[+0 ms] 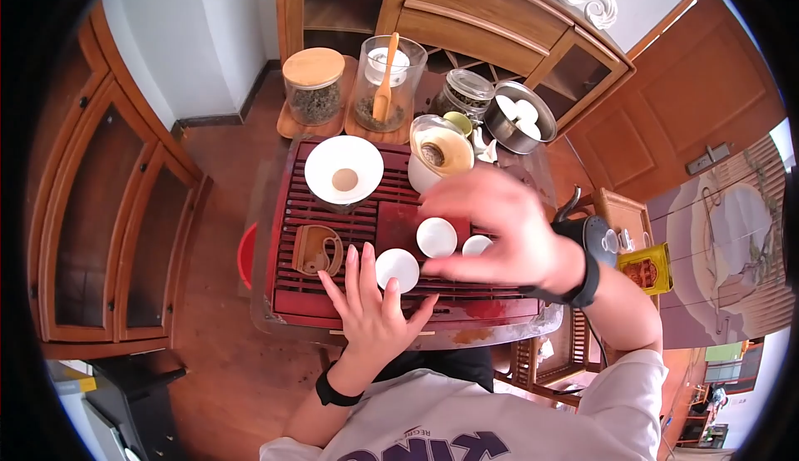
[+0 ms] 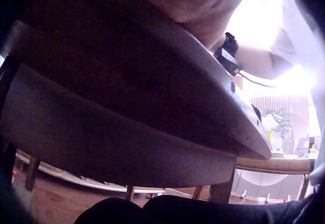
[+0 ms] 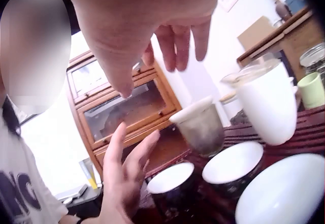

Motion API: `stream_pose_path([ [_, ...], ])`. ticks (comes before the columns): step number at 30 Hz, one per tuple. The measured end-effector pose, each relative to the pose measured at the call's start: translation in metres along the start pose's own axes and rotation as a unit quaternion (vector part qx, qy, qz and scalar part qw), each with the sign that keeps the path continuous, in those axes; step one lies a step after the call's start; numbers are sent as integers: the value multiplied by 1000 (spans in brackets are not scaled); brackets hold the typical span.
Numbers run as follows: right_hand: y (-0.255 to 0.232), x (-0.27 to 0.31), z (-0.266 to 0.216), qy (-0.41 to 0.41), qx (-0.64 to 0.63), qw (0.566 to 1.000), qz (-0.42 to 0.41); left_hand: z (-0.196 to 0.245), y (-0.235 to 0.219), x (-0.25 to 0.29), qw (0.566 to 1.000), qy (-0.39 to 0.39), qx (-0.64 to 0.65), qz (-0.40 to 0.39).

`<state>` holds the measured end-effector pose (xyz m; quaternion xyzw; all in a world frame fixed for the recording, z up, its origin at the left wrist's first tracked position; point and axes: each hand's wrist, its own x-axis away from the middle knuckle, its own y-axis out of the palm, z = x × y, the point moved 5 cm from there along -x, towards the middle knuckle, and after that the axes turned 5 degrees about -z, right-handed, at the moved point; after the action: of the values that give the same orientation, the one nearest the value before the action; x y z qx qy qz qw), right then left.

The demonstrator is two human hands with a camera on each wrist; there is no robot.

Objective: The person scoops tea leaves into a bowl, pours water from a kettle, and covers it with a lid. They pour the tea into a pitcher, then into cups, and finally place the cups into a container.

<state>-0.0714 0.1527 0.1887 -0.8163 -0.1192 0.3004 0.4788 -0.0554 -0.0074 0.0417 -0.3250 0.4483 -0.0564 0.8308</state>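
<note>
In the head view, three small white-lined cups [image 1: 397,270] stand on the red slatted tray [image 1: 279,301]. My left hand [image 1: 372,315] is beside the nearest cup, fingers spread and fairly straight. Blurred, my right hand [image 1: 508,232] hovers over the tray around the other cups [image 1: 436,237], partly covering one. The right wrist view shows my right hand [image 3: 167,21] above the cups, fingers hanging down and apart with nothing between them. There, my left hand [image 3: 122,183] is raised beside a dark-sided cup [image 3: 171,177]; I cannot tell whether it touches.
Behind the cups are a wide white-rimmed vessel [image 1: 325,161] and a white pitcher [image 1: 423,178] with a strainer. Jars [image 1: 315,95], a glass container with a wooden scoop [image 1: 383,99] and a metal bowl [image 1: 520,141] stand farther back. A brown slotted piece [image 1: 306,249] lies at left.
</note>
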Motion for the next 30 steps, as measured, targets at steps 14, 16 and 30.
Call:
stream_pose_path([
  [14,24,-2,118,222,-91,970,-26,0,-1,-2,999,-2,-9,-46],
  [16,24,-4,116,240,-76,968,-19,0,-1,-2,999,-2,-12,-49],
  [30,24,3,108,226,53,972,46,0,-1,-2,998,-4,-7,-58],
])
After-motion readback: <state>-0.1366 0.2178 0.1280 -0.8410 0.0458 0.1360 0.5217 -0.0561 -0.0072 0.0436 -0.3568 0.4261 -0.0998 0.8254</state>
